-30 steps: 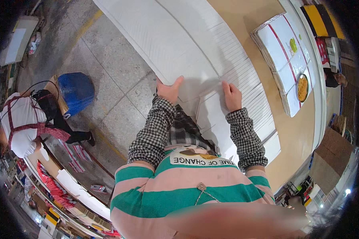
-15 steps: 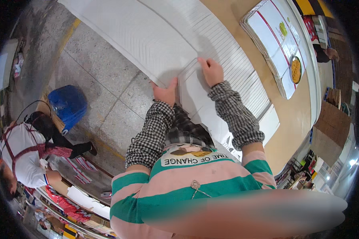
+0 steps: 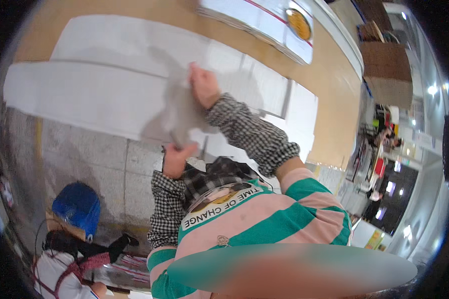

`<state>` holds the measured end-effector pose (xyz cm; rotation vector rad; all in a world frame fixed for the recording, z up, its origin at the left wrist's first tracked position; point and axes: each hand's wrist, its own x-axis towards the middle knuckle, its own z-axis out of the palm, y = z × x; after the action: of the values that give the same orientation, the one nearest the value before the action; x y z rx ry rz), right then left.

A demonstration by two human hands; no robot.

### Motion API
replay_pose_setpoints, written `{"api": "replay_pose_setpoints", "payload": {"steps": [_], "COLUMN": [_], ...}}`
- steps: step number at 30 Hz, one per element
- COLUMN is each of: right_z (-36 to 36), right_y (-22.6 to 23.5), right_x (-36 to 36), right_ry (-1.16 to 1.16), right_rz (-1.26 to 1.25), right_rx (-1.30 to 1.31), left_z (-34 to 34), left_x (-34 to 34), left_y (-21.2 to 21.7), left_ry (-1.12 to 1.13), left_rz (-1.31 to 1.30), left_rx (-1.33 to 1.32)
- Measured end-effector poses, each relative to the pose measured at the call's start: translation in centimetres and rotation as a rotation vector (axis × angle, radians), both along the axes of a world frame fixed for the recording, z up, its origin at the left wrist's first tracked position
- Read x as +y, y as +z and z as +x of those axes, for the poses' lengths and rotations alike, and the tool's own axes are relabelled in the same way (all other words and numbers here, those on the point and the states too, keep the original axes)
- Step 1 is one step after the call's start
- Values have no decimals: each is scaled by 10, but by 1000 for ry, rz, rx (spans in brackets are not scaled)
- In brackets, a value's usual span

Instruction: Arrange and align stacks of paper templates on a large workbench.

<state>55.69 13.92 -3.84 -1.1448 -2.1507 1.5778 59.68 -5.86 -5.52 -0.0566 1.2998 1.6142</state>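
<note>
White cardboard sheets [image 3: 85, 94] lie overlapped in long rows on the tan table, the near row along its front edge. My left hand [image 3: 175, 162] is at this edge, thumb on top and fingers mostly hidden, closed on the near edge of a white cardboard sheet [image 3: 180, 117]. Farther in, my right hand [image 3: 204, 88] has its fingers curled together at the far side of that same sheet. The sheet between my hands is smeared by motion, so its outline is unclear. Checked sleeve covers are on both my forearms.
A stack of printed white cardboard [image 3: 264, 22] with a food picture lies at the table's [image 3: 334, 99] far side. On the floor to the left stands a blue bin [image 3: 77, 207]. A person [image 3: 67, 274] in a white top is at lower left.
My view has turned, so the rows now run across it. Both hands have shifted left in the picture and stand farther apart vertically, still at the white cardboard.
</note>
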Motion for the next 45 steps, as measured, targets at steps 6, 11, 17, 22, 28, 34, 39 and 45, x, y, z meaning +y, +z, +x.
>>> {"api": "replay_pose_setpoints", "payload": {"steps": [6, 11, 17, 22, 28, 34, 39, 45], "right_z": [111, 273, 281, 273, 269, 278, 275, 283], "right_y": [-47, -42, -37, -11, -17, -20, -28, -9], "right_x": [119, 276, 285, 282, 280, 280, 279, 287], "right_ry": [242, -5, 196, 221, 245, 243, 254, 218], "right_rz": [719, 707, 690, 502, 523, 564, 591, 602], "right_rx": [120, -543, -864, -984, -1007, -1030, -1014, -994], "left_z": [13, 0, 28, -3, 31, -2, 10, 6], "left_x": [32, 18, 40, 19, 39, 0, 38, 14], "left_y": [3, -7, 32, 14, 36, 11, 35, 24], "left_ry": [133, 261, 1, 377, 81, 519, 178, 328], "left_rz": [-313, -121, -683, -264, -710, -73, -683, -352], "left_rx": [467, 93, 1016, 206, 1095, 94, 855, 391]}}
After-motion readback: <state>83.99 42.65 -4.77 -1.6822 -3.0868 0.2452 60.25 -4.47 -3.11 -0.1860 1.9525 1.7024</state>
